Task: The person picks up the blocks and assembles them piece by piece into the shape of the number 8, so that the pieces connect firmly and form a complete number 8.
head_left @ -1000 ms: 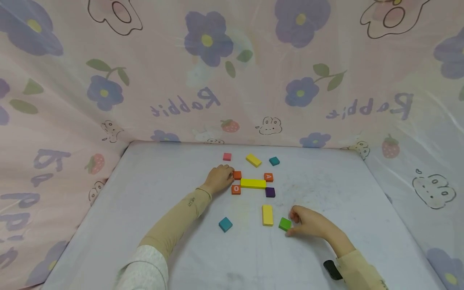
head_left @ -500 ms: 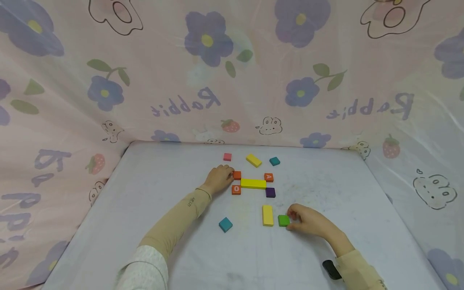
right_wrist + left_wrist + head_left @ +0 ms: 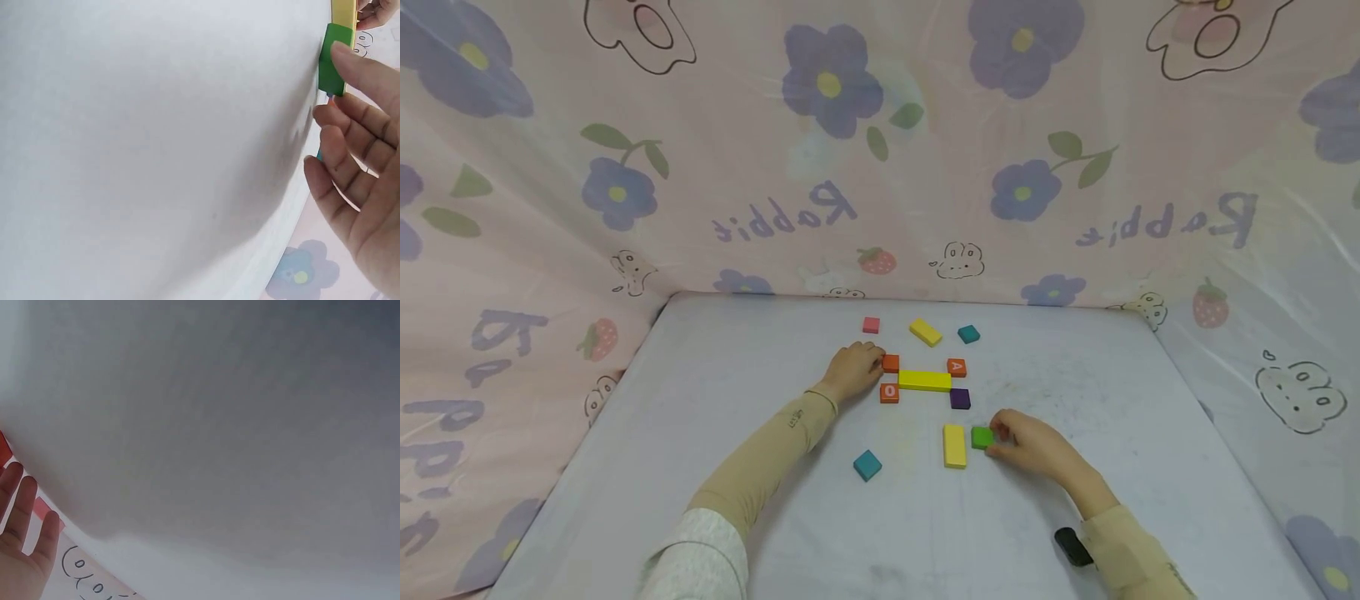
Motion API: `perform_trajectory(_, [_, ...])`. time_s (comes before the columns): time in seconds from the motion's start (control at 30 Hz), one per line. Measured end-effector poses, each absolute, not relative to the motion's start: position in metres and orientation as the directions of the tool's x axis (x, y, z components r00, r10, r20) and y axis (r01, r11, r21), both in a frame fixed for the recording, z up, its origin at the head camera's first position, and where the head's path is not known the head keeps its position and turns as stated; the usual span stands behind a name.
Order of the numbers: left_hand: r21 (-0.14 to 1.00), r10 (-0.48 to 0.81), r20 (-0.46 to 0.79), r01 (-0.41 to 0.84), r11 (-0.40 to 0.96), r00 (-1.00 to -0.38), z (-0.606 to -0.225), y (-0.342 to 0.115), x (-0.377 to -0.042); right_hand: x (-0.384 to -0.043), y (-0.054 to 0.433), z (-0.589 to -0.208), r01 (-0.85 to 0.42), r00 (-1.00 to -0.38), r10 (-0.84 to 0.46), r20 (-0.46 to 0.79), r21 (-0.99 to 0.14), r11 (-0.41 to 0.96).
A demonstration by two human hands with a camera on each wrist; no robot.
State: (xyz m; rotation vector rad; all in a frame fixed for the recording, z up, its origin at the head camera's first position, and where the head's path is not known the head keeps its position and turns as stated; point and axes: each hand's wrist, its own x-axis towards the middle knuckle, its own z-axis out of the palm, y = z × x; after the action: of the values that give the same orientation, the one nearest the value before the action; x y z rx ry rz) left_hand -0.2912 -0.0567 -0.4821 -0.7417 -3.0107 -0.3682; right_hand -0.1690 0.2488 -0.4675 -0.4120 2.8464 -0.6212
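Observation:
My right hand [image 3: 1030, 446] pinches a small green block [image 3: 982, 437] between thumb and forefinger, close to the right side of a yellow oblong block [image 3: 954, 446]. In the right wrist view the thumb lies on the green block [image 3: 335, 59] and the other fingers are bent loosely. My left hand [image 3: 853, 371] rests with its fingertips at an orange block [image 3: 891, 363]; its fingers look extended in the left wrist view. A long yellow block [image 3: 924, 381] lies between that block, an orange O block [image 3: 889, 393], an orange A block [image 3: 957, 367] and a dark purple block [image 3: 960, 399].
A pink block [image 3: 871, 325], a tilted yellow block [image 3: 926, 332] and a teal block [image 3: 969, 334] lie farther back on the white table [image 3: 760, 533]. Nearer me is another teal block [image 3: 867, 466]. A black object [image 3: 1072, 547] shows beside the right sleeve. Patterned curtains [image 3: 925, 150] enclose the table.
My right hand has turned the green block straighter and moved it away from me and slightly left, beside the yellow oblong block. The left hand stays in place.

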Motion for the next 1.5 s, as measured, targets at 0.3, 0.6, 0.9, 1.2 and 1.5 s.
perform_trajectory(0.3, [0.244,0.452,0.097,0.461,0.853,-0.887,-0.482,-0.058,-0.290,-0.179,0.240,-0.467,-0.213,-0.948,-0.289,-0.135,-0.407,0.888])
perform_trajectory(0.6, [0.242,0.458,0.102,0.469,0.849,-0.883,-0.481,-0.059,-0.291,-0.187,0.228,-0.468,-0.198,-0.955,-0.265,-0.136,-0.372,0.907])
perform_trajectory(0.9, [0.243,0.457,0.092,0.465,0.851,-0.885,-0.484,-0.058,-0.290,-0.188,0.213,-0.466,-0.170,-0.961,-0.237,-0.144,-0.367,0.914])
perform_trajectory(1.2, [0.243,0.453,0.081,0.458,0.855,-0.888,-0.483,-0.058,-0.289,-0.190,0.203,-0.465,-0.145,-0.967,-0.212,-0.143,-0.376,0.915])
perform_trajectory(1.5, [0.233,0.458,0.091,0.466,0.854,-0.884,-0.484,-0.057,-0.289,-0.188,0.200,-0.465,-0.130,-0.973,-0.191,-0.127,-0.381,0.915])
